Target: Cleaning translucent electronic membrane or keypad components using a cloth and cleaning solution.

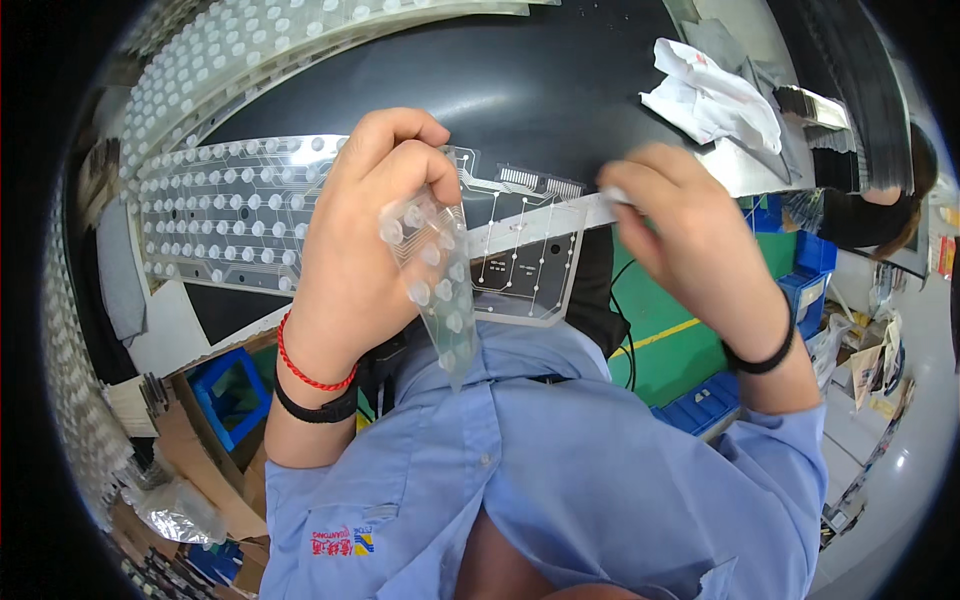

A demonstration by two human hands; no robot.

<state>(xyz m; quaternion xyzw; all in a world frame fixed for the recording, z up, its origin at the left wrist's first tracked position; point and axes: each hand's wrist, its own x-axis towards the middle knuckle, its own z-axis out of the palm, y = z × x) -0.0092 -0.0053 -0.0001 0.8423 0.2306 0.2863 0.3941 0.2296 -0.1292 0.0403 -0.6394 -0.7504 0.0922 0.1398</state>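
The left hand (385,190) is closed on a clear flap (447,300) dotted with domes, folded back toward the body. The right hand (685,215) stands apart from it, beyond the printed contacts, with fingers curled and blurred; a white bit (616,194) shows at its fingertips, but whether it is pinched or worn I cannot tell. Between the hands lies the sheet's bare traced end (525,265), jutting past the counter's near edge, while its domed part (235,215) lies on the counter (500,75) left of the left hand.

To work this end well, I would keep the flap in a gentle curl rather than a crease, steady the overhanging end so it cannot sag, and handle the traces and contacts lightly.

Farther out, more domed sheets (235,55) lie at the upper left, and a crumpled white wrapper (715,105) at the upper right.
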